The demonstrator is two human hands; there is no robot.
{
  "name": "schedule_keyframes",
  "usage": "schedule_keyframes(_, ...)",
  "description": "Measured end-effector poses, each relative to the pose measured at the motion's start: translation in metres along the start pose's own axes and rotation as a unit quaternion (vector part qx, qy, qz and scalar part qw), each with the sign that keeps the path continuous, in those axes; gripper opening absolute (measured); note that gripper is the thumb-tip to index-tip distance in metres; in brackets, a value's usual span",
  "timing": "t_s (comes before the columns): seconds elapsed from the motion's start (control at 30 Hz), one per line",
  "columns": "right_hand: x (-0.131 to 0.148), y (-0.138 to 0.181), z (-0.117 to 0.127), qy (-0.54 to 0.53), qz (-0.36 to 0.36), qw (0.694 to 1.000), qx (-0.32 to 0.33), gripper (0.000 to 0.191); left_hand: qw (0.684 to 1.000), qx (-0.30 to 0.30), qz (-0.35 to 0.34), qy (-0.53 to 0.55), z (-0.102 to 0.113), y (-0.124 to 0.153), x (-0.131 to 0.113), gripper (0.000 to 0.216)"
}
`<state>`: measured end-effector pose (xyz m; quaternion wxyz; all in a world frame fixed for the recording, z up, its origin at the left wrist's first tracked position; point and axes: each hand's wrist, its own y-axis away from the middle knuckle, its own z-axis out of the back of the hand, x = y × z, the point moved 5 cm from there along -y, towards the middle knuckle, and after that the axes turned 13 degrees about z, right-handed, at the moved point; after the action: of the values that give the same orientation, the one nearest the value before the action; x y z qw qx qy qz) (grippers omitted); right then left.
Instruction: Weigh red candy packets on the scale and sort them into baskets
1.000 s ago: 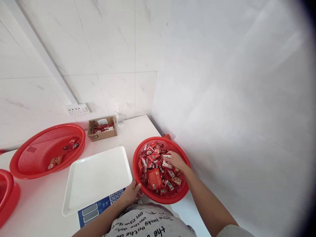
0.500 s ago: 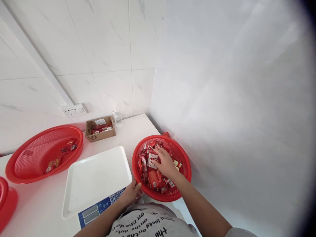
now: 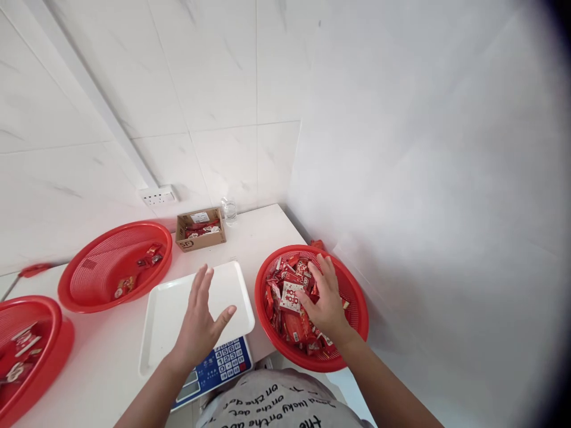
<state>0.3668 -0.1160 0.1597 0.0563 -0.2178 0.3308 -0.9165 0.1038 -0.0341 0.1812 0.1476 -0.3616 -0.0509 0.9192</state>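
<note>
Over the right part of the red basket hovers my right hand, fingers apart and nothing held. Red-wrapped sweets fill much of that basket. Nearest to the hand, on top of them, lies a small white packet with red print. My left hand is raised above the digital scale's white tray, thumb and fingers spread, holding nothing. The scale's blue keypad panel shows below that hand, partly covered by my forearm.
Another red basket with a few packets stands left of the scale. A third red basket is at the left edge. Against the wall are a cardboard box of red packets and a clear container. A wall socket sits above.
My left hand has left the near rim of the sweets basket and risen over the scale tray, opening. My right hand has lifted off the packets. The view has shifted left.
</note>
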Motion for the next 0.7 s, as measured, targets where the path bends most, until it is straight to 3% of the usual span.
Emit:
schedule_keyframes(0.13, 0.007, -0.012, 0.012, -0.010, 0.016, 0.999, -0.044, 0.065, 0.998, -0.035, -0.042, -0.015, 0.004, -0.006, -0.008, 0.080)
schedule_keyframes(0.3, 0.005, -0.003, 0.000, -0.014, 0.013, 0.999, -0.028, 0.063, 0.997, 0.006, -0.054, -0.046, -0.021, 0.008, -0.007, 0.082)
schedule_keyframes(0.43, 0.000, 0.010, -0.035, 0.012, -0.009, 0.995, 0.102, 0.055, 0.993, 0.046, -0.065, -0.082, -0.044, 0.020, -0.003, 0.080)
schedule_keyframes(0.57, -0.007, 0.024, -0.075, 0.048, -0.065, 0.958, 0.276, 0.060, 0.986, 0.072, -0.092, -0.118, -0.067, 0.029, 0.001, 0.079)
schedule_keyframes(0.7, -0.017, 0.038, -0.096, 0.047, -0.099, 0.928, 0.357, 0.068, 0.982, 0.087, -0.100, -0.132, -0.081, 0.036, 0.007, 0.077)
